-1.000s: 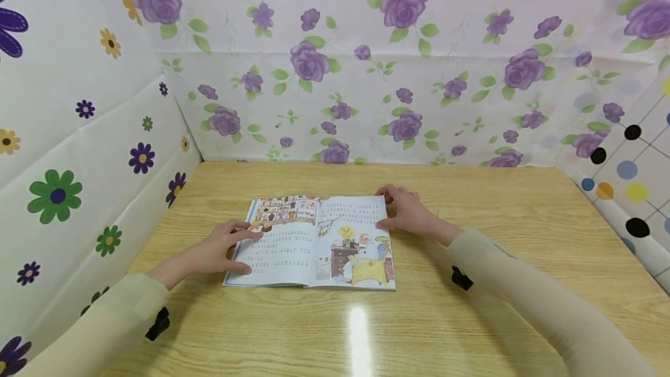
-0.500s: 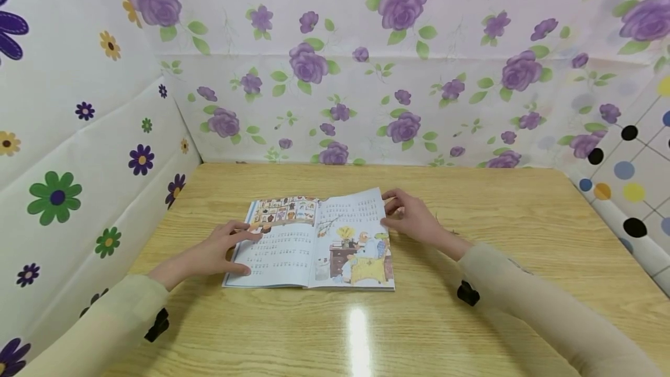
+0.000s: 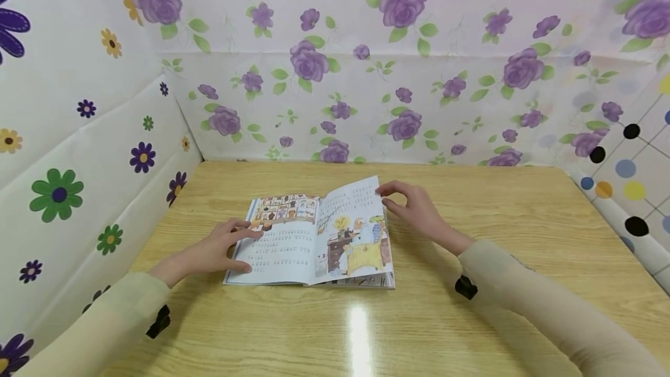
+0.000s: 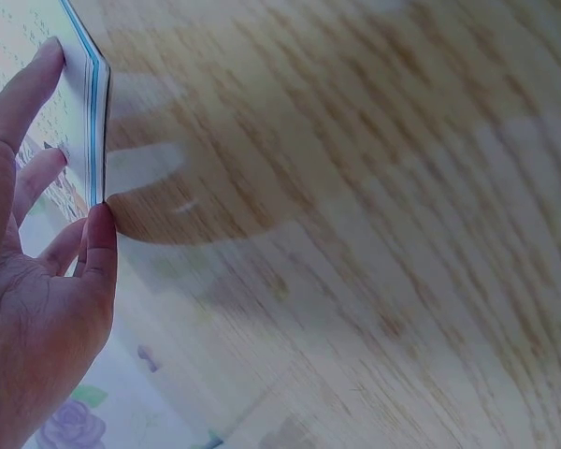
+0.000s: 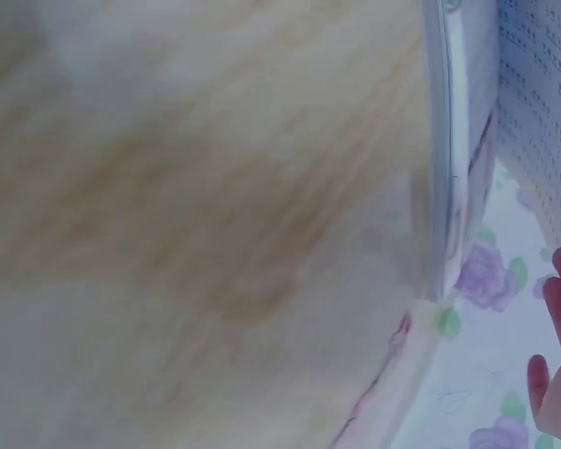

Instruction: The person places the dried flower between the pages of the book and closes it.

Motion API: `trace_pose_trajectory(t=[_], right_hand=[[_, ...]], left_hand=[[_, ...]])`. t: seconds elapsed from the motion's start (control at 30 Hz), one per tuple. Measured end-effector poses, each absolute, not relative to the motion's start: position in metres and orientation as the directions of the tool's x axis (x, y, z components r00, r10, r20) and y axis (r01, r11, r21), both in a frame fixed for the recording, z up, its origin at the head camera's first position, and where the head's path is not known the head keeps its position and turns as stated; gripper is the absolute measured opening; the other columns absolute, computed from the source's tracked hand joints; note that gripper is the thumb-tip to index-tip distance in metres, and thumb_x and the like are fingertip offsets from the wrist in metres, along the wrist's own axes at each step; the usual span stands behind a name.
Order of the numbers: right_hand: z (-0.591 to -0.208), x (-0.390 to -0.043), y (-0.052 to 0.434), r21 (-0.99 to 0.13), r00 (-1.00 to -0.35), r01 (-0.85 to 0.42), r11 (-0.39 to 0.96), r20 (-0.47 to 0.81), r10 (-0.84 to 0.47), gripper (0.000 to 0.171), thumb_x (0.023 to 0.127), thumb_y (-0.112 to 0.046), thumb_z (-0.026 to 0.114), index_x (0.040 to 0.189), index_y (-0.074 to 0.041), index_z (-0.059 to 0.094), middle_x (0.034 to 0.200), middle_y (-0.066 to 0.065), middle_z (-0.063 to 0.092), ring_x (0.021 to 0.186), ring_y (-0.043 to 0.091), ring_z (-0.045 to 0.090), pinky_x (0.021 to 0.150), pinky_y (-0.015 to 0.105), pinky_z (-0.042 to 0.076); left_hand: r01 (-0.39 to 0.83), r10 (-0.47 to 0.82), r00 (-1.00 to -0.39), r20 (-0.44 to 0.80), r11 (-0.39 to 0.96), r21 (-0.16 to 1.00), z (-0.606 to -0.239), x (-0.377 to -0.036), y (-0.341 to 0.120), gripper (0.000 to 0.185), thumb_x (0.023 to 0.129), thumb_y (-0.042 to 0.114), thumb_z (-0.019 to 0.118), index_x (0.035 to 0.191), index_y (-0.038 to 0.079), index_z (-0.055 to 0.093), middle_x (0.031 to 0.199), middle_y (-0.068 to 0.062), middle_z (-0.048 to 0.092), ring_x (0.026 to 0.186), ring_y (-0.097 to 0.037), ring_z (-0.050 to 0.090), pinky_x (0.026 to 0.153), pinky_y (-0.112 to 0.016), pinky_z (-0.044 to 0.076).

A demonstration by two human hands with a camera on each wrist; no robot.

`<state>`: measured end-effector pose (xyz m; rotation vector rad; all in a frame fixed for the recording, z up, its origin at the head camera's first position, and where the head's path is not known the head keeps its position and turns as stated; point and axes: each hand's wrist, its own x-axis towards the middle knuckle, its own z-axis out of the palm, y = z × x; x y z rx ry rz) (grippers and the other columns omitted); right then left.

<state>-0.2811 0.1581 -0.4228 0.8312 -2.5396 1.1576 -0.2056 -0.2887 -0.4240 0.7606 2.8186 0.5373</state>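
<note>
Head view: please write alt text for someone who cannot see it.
A right hand lifts the top corner of the right-hand page of an open picture book, while the left hand presses its left page flat. The book lies on a wooden table walled in by flower-print sheets.

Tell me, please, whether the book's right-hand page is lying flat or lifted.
Lifted: the right-hand page curls up off the open book, its top corner raised at the right hand.

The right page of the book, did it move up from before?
Yes. The right page has lifted off the book; its top corner, pinched by the right hand, now rises toward the flowered wall.
</note>
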Motion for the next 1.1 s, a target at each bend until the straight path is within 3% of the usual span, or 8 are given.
trace_pose_trajectory(t=[0.17, 0.43, 0.63, 0.83, 1.1], right_hand=[[-0.410, -0.288, 0.146, -0.537, -0.744, -0.667, 0.516, 0.513, -0.428, 0.019, 0.090, -0.007, 0.070, 0.108, -0.015, 0.073, 0.106, 0.004, 0.075, 0.102, 0.022, 0.069, 0.094, 0.046, 0.054], [-0.388, -0.305, 0.116, -0.403, -0.576, -0.814, 0.419, 0.655, -0.490, 0.013, 0.088, -0.008, 0.073, 0.099, -0.015, 0.075, 0.096, 0.003, 0.074, 0.092, 0.020, 0.065, 0.089, 0.041, 0.050], [-0.373, -0.316, 0.089, -0.360, -0.488, -0.872, 0.333, 0.700, -0.522, 0.011, 0.085, -0.008, 0.075, 0.096, -0.013, 0.075, 0.104, 0.007, 0.066, 0.101, 0.024, 0.057, 0.088, 0.041, 0.047], [-0.358, -0.323, 0.056, -0.365, -0.476, -0.879, 0.306, 0.641, -0.602, 0.010, 0.090, -0.011, 0.071, 0.099, -0.013, 0.074, 0.114, 0.007, 0.066, 0.105, 0.022, 0.057, 0.078, 0.038, 0.052], [-0.346, -0.327, 0.010, -0.358, -0.446, -0.889, 0.285, 0.541, -0.713, 0.008, 0.093, -0.013, 0.067, 0.100, -0.013, 0.072, 0.105, 0.002, 0.069, 0.093, 0.015, 0.062, 0.074, 0.026, 0.053]], left_hand=[[0.449, 0.515, -0.853, -0.082, 0.805, 0.388, -0.425, -0.206, -0.290, 0.071, 0.080, 0.042, 0.080, 0.141, 0.016, 0.054, 0.146, -0.025, 0.040, 0.131, -0.049, 0.038, 0.100, -0.064, 0.040], [0.460, 0.521, -0.851, -0.065, 0.799, 0.387, -0.426, -0.205, -0.290, 0.075, 0.080, 0.041, 0.080, 0.142, 0.012, 0.052, 0.144, -0.026, 0.040, 0.130, -0.049, 0.039, 0.100, -0.064, 0.040], [0.426, 0.488, -0.870, -0.068, 0.815, 0.393, -0.428, -0.208, -0.291, 0.088, 0.078, 0.040, 0.082, 0.147, 0.002, 0.043, 0.146, -0.024, 0.041, 0.132, -0.046, 0.039, 0.106, -0.063, 0.039], [0.401, 0.474, -0.875, -0.095, 0.821, 0.406, -0.428, -0.210, -0.295, 0.089, 0.079, 0.041, 0.082, 0.148, 0.002, 0.041, 0.150, -0.024, 0.039, 0.135, -0.047, 0.038, 0.109, -0.063, 0.037], [0.408, 0.472, -0.878, -0.078, 0.825, 0.391, -0.427, -0.208, -0.300, 0.086, 0.078, 0.043, 0.082, 0.146, 0.005, 0.045, 0.151, -0.024, 0.040, 0.136, -0.049, 0.036, 0.109, -0.066, 0.034]])
